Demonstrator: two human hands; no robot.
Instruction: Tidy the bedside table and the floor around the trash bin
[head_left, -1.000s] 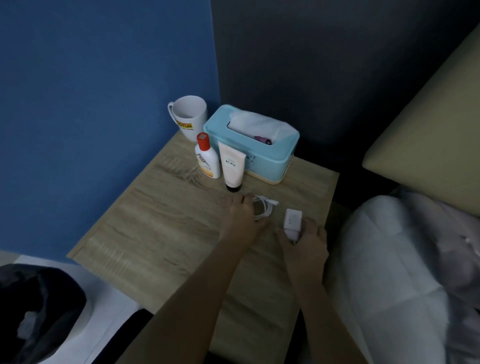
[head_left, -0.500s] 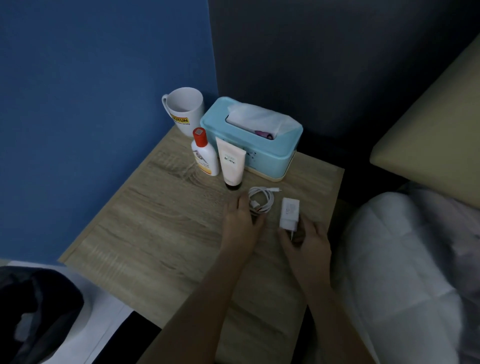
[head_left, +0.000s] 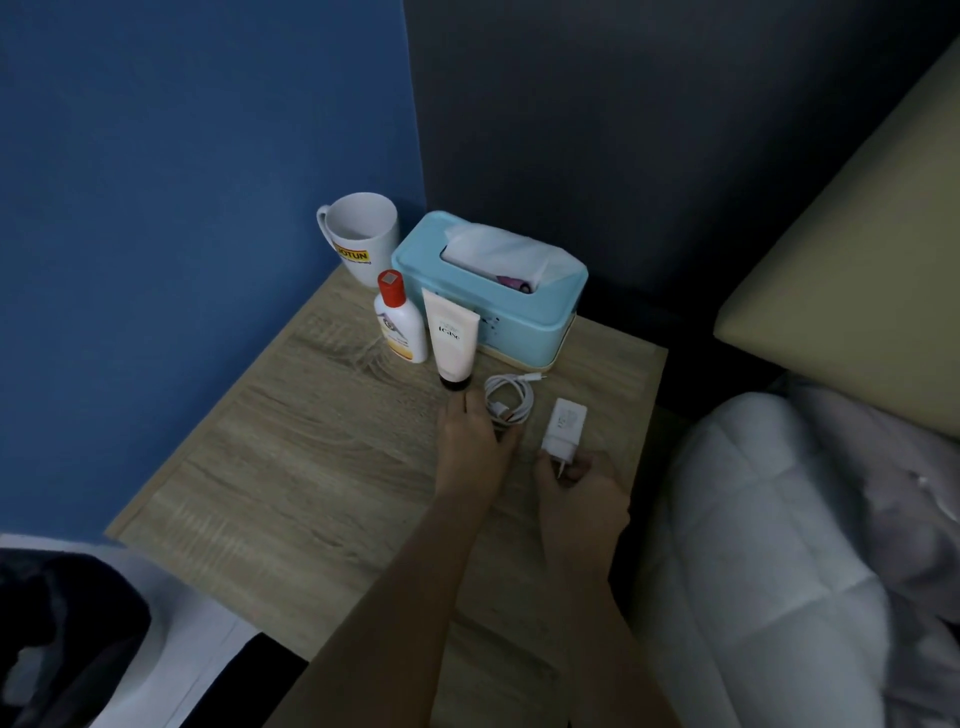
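Room: a dim bedroom corner where a blue wall (head_left: 182, 234) meets a darker one.
Bed: the white duvet (head_left: 779, 545) lies to my right, close against the counter's edge.
Counter: the wood-grain bedside counter (head_left: 311, 441) carries everything; its near left part is bare.
Trash bin: a dark-lined shape low on my left is what I take for the trash bin (head_left: 67, 613). I cannot make out the floor around it.
Tissue box: the pale blue tissue box (head_left: 519, 322) stands at the back, with a tissue poking up.
Mug: the white mug (head_left: 363, 234) stands upright in the back corner, just beside the box.
Lotion bottle: the red-capped lotion bottle (head_left: 397, 327) stands in front of the mug.
Cream tube: the cream tube (head_left: 451, 338) stands on its dark cap, touching the bottle.
Left hand: my left hand (head_left: 470, 441) lies back-up, thumb near the tube's cap. Its fingers reach the near edge of the cable, but whether they pinch it I cannot tell.
Right hand: my right hand (head_left: 576, 493) has thumb and fingers pinching the charger's pin end.
Wall charger: the white wall charger (head_left: 565, 428) lies near the counter's right front, its body pointing away from me. I judge it light, rigid and smooth, so the flat sides are a safer hold than the pins.
Charging cable: the coiled white charging cable (head_left: 511, 397) lies between tube and charger, in front of the box. I judge it light and limp, likely to spring loose, so it is best grasped across the whole bundle.
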